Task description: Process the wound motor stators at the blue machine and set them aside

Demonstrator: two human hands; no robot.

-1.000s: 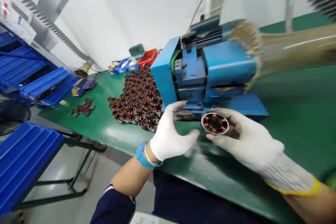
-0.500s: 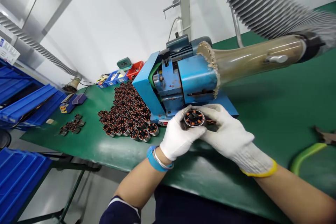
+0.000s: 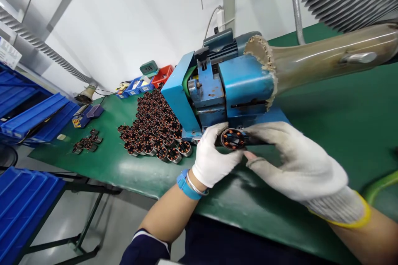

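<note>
One part (image 3: 232, 139), a metal ring with orange-brown coils inside, is held above the table (image 3: 108, 169) in front of the blue machine (image 3: 248, 80). We see the left hand (image 3: 216, 158) clamped on its left side; the right hand (image 3: 289, 161) is beside it, thumb and fingers apart, and whether they touch the part we cannot tell.

As to progress, we judge the work to be midway: this part is in hand, many similar ones stand in a large group (image 3: 152, 126) left of the machine, and a few lie in a small cluster (image 3: 88, 144) farther left. Which of these are finished we cannot tell.

Among the containers, we note a red bin (image 3: 157, 80) with some dark pieces, and blue bins (image 3: 134, 91) with white and yellow items. We cannot make out the contents of the purple tray (image 3: 95, 112) or the racked blue trays (image 3: 34, 114).
</note>
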